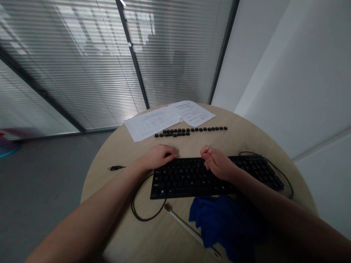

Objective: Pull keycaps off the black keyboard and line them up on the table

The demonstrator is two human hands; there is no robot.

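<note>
A black keyboard (181, 179) lies on the round wooden table (109, 182). My left hand (159, 156) rests at its upper left edge, fingers curled; whether anything is under them is hidden. Over the keyboard's middle, my right hand (216, 160) is closed in a pinch on a thin wire tool (210, 146), whose fine ends stick out above the fingers. Beyond the hands, loose black keycaps (204, 129) are lined up in two rows, the nearer one shorter.
Printed papers (153, 122) lie at the far edge. A blue cloth (219, 219) and a toothbrush (186, 226) are in front of the keyboard. The cable's USB plug (115, 168) lies at left. Glass panels with blinds (175, 65) stand beyond the table.
</note>
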